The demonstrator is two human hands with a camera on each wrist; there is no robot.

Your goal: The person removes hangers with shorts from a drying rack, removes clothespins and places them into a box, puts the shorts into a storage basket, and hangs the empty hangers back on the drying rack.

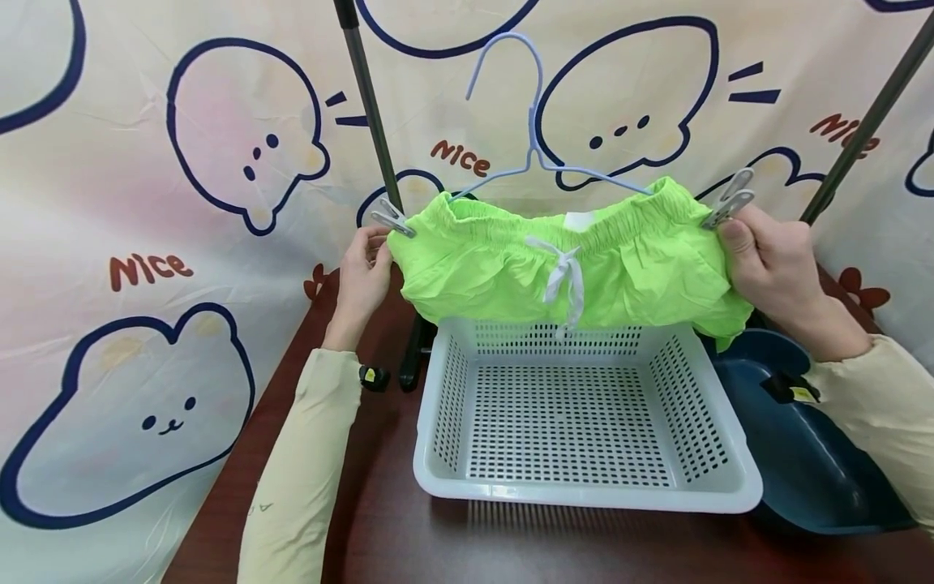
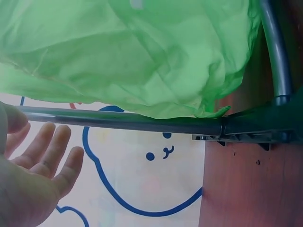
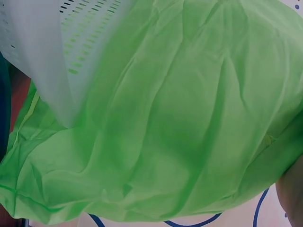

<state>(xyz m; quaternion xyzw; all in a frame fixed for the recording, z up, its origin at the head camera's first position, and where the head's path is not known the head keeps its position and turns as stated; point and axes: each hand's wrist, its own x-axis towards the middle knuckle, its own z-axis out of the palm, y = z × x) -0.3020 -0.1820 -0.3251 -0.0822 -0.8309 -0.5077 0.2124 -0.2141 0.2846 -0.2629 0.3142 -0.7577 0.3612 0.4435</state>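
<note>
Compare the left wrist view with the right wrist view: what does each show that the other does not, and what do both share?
Only the left wrist view shows the left hand and a dark joint where two poles meet.

Only the right wrist view shows part of the basket, a sliver of the bin and, at the right edge, a little of the right hand.

Both show the shorts, the backdrop and some table.

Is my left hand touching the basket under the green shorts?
Apart. The head view shows it: brown tabletop and the black foot of a stand lie between the left hand and the basket.
</note>
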